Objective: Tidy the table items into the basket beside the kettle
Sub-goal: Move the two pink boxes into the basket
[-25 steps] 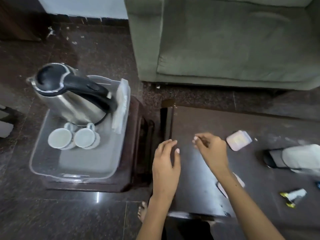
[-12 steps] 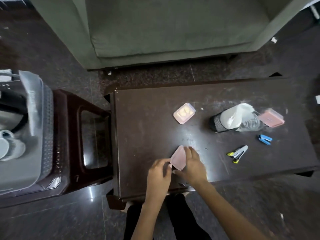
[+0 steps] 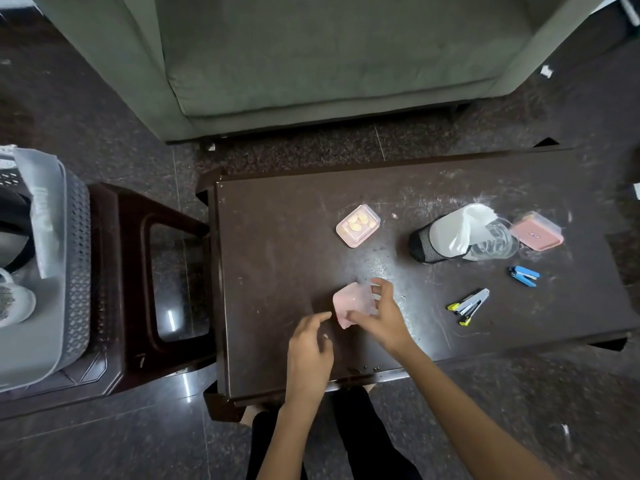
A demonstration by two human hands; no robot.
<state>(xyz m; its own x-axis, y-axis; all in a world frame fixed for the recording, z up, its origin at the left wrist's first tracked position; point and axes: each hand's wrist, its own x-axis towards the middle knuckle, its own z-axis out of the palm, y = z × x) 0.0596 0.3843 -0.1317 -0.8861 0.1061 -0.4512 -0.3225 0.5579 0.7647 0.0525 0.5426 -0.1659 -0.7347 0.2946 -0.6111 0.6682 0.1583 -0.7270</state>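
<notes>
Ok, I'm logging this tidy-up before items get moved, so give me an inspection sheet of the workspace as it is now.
Surface: dark brown table, scuffed, with whitish smears.
Job's things: small pink box in the right hand; clear box of yellow pieces; pink-lidded box; grey basket on the stool at left.
Clutter: black mesh holder lying on its side with white tissue; blue stapler; yellow-tipped stapler.
Grips: right hand pinches the pink box; left hand beside it, holding nothing.
Cables: nothing seen.
Surroundings: green sofa; dark speckled floor.
</notes>
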